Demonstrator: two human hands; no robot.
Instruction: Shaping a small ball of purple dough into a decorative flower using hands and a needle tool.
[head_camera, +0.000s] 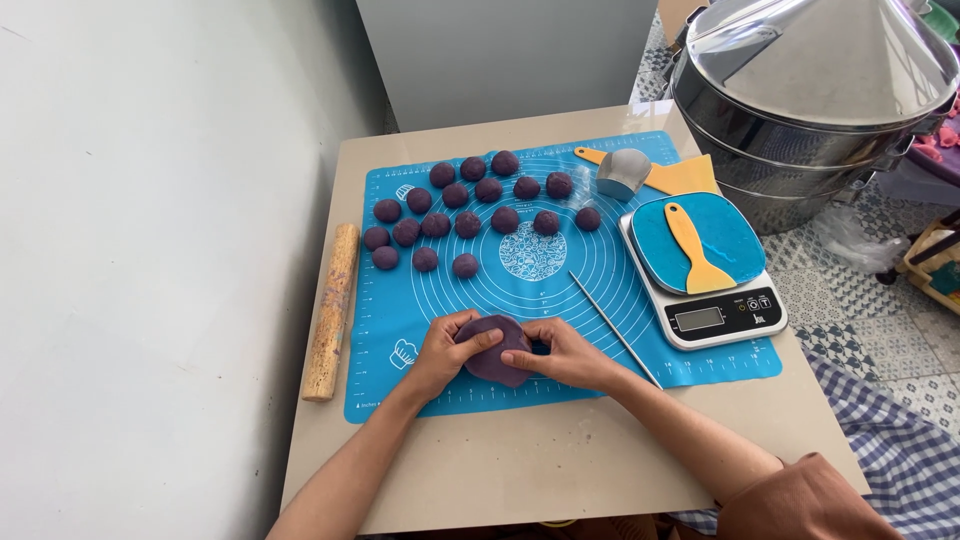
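Both the left hand (445, 352) and right hand (562, 352) pinch a flattened purple dough disc (494, 352) at the blue mat's (620, 345) near edge; it looks soft, light, tearable, best gripped by its rim.

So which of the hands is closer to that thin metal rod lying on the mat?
The right hand. It sits just left of the metal rod, close beside it, while the left hand is farther away, beyond the purple dough.

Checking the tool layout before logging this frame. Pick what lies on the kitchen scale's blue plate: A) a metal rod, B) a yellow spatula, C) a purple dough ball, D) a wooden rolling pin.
B: the yellow spatula lies across the blue plate on the kitchen scale.
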